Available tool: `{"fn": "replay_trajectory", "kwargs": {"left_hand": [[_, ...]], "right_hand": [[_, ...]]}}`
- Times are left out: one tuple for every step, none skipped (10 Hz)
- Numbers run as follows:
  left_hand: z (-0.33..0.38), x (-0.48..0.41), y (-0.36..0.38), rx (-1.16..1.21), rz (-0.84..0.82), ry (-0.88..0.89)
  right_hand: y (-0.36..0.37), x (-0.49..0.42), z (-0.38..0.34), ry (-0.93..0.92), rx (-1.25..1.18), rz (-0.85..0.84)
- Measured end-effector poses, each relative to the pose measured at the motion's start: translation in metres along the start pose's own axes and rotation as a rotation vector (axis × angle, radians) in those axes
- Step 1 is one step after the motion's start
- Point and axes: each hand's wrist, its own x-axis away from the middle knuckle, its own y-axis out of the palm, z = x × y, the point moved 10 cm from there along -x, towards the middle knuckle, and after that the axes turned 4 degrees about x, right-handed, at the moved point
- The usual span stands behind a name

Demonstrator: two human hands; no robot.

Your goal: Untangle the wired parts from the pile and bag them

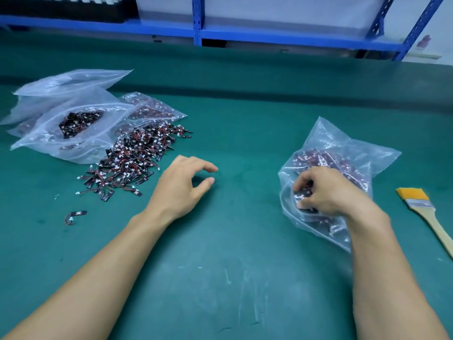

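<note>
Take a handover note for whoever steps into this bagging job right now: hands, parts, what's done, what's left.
Left hand: open, holds nothing, just right of the pile.
Right hand: grips a bundle of parts at the mouth of the right bag.
Done: right bag partly filled; left bags hold parts too.
Left: the tangled pile and one stray part.

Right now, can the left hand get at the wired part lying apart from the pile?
Probably yes: the left hand is open and empty, with only bare green mat between it and the stray wired part.
</note>
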Motion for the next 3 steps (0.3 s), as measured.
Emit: {"fn": "replay_trajectory", "kwargs": {"left_hand": [[-0.013,0.000,-0.005,-0.008,0.022,-0.028],[-0.026,-0.001,-0.008,0.005,0.040,-0.067],[-0.033,0.001,-0.006,0.024,0.024,-0.104]], "right_hand": [[-0.004,0.002,0.008,0.046,-0.003,0.008],[-0.010,-0.002,0.012,0.064,-0.051,0.066],[-0.026,0.002,-0.001,0.009,-0.157,0.214]]}}
